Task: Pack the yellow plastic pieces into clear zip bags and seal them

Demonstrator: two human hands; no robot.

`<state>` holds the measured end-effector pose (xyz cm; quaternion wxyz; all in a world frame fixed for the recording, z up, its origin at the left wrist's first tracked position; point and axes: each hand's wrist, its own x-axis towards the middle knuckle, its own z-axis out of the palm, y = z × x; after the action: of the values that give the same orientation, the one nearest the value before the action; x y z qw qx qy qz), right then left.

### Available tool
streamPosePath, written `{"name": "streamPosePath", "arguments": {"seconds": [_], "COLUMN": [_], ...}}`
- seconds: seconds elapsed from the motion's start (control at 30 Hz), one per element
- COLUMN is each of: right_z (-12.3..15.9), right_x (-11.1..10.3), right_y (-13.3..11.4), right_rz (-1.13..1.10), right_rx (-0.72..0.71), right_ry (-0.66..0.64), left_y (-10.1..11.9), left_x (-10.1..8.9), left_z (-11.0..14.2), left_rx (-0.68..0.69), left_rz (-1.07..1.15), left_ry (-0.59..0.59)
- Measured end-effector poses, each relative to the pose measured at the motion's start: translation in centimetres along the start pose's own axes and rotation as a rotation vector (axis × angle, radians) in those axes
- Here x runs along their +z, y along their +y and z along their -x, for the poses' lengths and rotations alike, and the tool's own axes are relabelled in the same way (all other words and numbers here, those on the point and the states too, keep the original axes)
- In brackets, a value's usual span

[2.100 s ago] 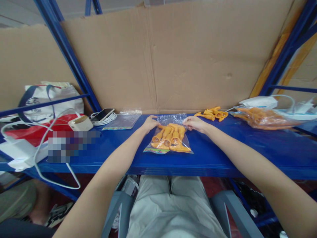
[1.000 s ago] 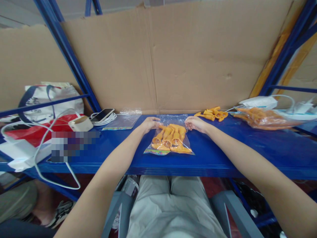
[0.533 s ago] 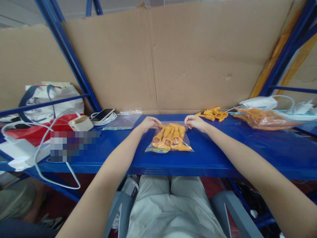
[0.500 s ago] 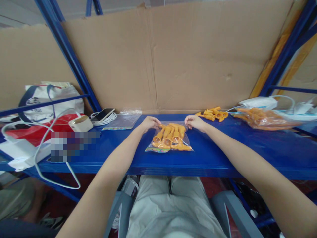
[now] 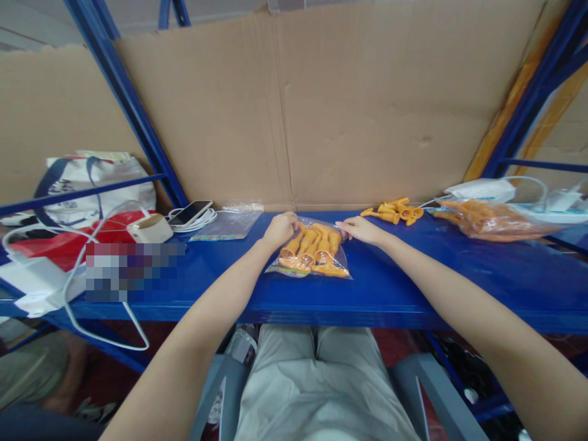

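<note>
A clear plastic bag (image 5: 345, 272) lies on the blue tabletop in front of me, with several orange plastic pieces (image 5: 307, 248) inside, some with hollow round ends. Colourful print shows along its near left edge. My left hand (image 5: 281, 229) is closed on the bag's far left corner, its fingers curled in. At the far right corner, my right hand (image 5: 361, 229) pinches the bag's edge between thumb and fingers. The far end of the bag is folded or pulled up close to the pieces.
Several loose orange pieces (image 5: 397, 211) lie at the back right, beside a larger filled bag (image 5: 496, 219). Flat clear bags (image 5: 229, 222) lie left of my hands, near a phone (image 5: 192, 212) and coiled white cable. A charger (image 5: 150, 228) and cloth bag (image 5: 98, 190) stand further left.
The bag's far end, earlier lying flat and stretched out, is now drawn in. The bag has shifted slightly left and away from me. My left hand has curled tighter; my right hand moved slightly left.
</note>
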<state>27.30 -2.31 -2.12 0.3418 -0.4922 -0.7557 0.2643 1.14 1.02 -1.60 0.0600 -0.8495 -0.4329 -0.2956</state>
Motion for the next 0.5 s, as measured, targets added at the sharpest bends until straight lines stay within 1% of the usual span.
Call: {"name": "streamPosePath", "arguments": {"seconds": [0.13,0.17,0.2,0.23,0.27,0.37,0.43,0.5], "right_z": [0.1,0.1,0.1,0.2,0.3,0.8,1.2,1.6], "right_x": [0.5,0.5,0.5,0.4,0.2,-0.6,-1.2,-1.4], "right_y": [-0.3,-0.5,-0.7,-1.0,-1.2,-1.9,-2.1,-2.3], "right_rz": [-0.003,-0.024,-0.057,-0.098,-0.142,-0.257,-0.305,-0.337], "right_rx": [-0.039,-0.039,-0.024,0.004,0.038,0.105,0.107,0.117], "right_ry": [0.175,0.21,0.215,0.189,0.135,-0.057,-0.13,-0.178], "left_y": [0.9,1.1,1.3,1.5,1.7,2.3,2.7,3.1], "left_x": [0.0,-0.1,-0.1,-0.2,-0.2,-0.3,-0.3,-0.3], "left_z": [0.2,0.2,0.2,0.2,0.3,0.3,0.4,0.4], "left_rx": [0.045,0.052,0.057,0.06,0.065,0.094,0.119,0.139], "left_rz": [0.019,0.033,0.048,0.064,0.079,0.117,0.139,0.155], "left_ry": [0.063,0.071,0.076,0.08,0.083,0.092,0.099,0.107]}}
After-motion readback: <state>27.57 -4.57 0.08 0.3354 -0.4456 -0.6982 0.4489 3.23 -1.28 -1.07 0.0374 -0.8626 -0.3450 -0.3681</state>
